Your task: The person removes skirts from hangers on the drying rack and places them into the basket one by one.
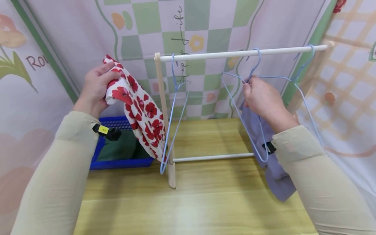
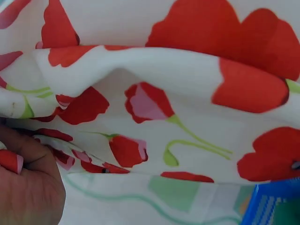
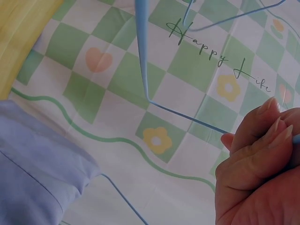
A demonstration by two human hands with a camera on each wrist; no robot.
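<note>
My left hand point(image 1: 97, 86) grips the upper end of a white cloth printed with red flowers point(image 1: 149, 111), which hangs down toward the rack's left post. In the left wrist view this floral cloth point(image 2: 197, 93) fills most of the picture, with part of the left hand point(image 2: 30, 187) at the edge. My right hand point(image 1: 265, 98) holds the middle blue wire hanger point(image 1: 259, 58) just below its hook, which is over the rack's white bar point(image 1: 205, 56). The right wrist view shows the curled right hand point(image 3: 262, 164) around the hanger wire point(image 3: 187, 117).
Another blue hanger point(image 1: 174, 75) hangs at the bar's left end. At the right end, a further hanger point(image 1: 305, 102) hangs near a lavender garment point(image 1: 279, 178). A blue basket point(image 1: 123, 164) with dark green cloth point(image 1: 117, 148) stands left of the rack on the wooden table point(image 1: 199, 202).
</note>
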